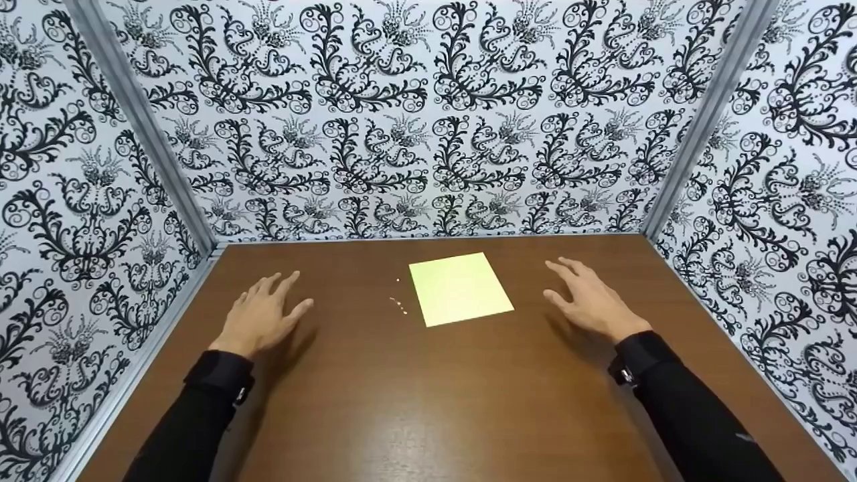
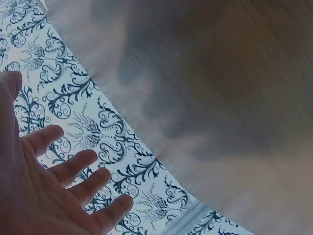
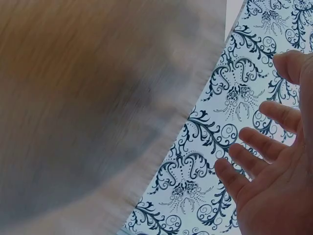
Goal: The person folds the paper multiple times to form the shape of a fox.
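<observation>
A square yellow-green sheet of paper (image 1: pixel 460 289) lies flat toward the back of the brown table, turned slightly. My left hand (image 1: pixel 261 313) is held over the table to the left of the sheet, fingers spread and holding nothing. On the other side, to the right of the sheet, my right hand (image 1: pixel 592 301) is also held out with loose, parted fingers and nothing in it. Both wrist views show bare palms: the left palm (image 2: pixel 54 186) and the right palm (image 3: pixel 279 186) have their fingers apart.
Several tiny pale scraps (image 1: pixel 400 305) lie just left of the sheet. The wooden table (image 1: pixel 415 395) is bounded by walls (image 1: pixel 415 134) with a black-and-white scroll pattern at the back and both sides. Grey metal posts (image 1: pixel 144 120) stand at the back corners.
</observation>
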{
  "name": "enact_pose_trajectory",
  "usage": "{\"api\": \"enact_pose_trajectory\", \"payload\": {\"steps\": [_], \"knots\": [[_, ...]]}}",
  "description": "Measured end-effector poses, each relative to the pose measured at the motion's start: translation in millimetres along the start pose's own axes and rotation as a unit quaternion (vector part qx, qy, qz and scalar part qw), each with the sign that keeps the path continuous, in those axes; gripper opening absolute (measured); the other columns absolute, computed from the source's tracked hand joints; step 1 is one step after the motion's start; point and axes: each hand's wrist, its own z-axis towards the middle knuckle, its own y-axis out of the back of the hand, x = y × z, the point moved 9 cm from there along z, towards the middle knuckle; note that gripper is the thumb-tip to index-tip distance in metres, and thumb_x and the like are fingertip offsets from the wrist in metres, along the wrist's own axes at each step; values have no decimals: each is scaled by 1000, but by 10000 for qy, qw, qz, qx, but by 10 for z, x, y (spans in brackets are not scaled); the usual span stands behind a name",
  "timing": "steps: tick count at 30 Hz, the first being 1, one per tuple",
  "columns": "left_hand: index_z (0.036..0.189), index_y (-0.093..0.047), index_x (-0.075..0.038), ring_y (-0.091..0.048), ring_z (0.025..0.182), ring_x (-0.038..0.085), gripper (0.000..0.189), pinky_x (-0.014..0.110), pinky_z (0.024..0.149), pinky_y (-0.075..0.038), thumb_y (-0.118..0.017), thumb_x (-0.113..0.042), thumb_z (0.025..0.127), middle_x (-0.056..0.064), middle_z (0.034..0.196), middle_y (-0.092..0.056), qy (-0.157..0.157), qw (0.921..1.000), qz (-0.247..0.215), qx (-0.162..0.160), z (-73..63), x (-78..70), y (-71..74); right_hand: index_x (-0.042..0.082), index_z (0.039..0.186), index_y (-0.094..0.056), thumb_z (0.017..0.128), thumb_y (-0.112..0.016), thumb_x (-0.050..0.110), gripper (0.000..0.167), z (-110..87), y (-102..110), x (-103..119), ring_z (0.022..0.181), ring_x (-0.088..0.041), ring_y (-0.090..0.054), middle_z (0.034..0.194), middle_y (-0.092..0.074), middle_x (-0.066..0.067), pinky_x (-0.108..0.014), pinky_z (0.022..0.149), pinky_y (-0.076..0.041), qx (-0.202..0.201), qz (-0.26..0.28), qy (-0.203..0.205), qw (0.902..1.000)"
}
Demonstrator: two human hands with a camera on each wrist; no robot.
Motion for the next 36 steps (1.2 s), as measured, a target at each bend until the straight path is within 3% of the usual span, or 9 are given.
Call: {"api": "enact_pose_trajectory", "payload": {"steps": [15,36], "knots": [[182,-40,-14,-39,169,62,77,79,138,-33,-57,-57,120,34,182,-42,-267,9995,-120,-118,104,-364,-109,7,177,-46,119,-69,35,69,57,-106,265,169,-55,-42,184,-40,-29,-75,136,-39,-28,105,344,9993],[181,-42,-17,-45,168,57,78,80,134,-39,-55,-62,119,30,181,-45,-687,9974,-226,-4,287,-906,-314,2,171,-54,117,-71,28,63,226,-334,652,165,-54,-50,178,-49,-30,-70,136,-42,76,139,755,9970]]}}
